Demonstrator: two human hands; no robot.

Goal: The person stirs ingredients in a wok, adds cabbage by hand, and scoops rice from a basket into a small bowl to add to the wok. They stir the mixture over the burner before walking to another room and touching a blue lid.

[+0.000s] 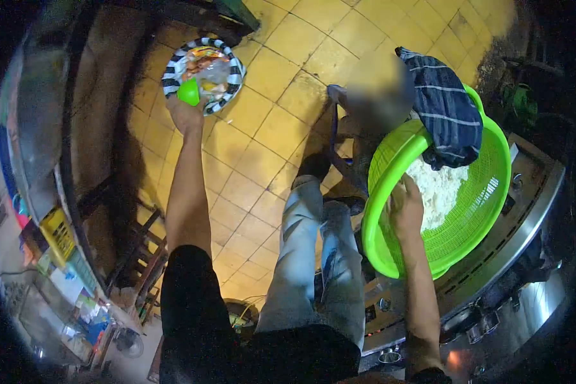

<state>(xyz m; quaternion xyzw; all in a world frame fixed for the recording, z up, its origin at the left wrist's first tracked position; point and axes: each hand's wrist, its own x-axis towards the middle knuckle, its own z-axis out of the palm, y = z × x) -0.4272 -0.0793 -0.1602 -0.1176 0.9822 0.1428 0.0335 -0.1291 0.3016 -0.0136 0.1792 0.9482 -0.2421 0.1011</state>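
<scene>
My left hand [187, 115] reaches far forward, its fingers closed on a small bright green cup [189, 92]. The cup is over the near edge of a waste bin lined with a black-and-white striped bag [170, 83]; its inside cannot be seen. Inside a large green mesh basket [470, 233] is my right hand [406, 208], its fingers curled at the edge of a white crumbly heap that looks like cooked rice [438, 192]. What those fingers hold, if anything, is hidden. A dark striped cloth [445, 105] hangs over the basket's far rim.
Plastic wrappers and scraps [212, 70] fill the bin. Beneath the basket on the right runs a metal stove [525, 230] with knobs. Another person's leg and foot [317, 163] are close in front, beside the basket. Yellow tiles [256, 166] cover the floor; wooden furniture [137, 256] stands left.
</scene>
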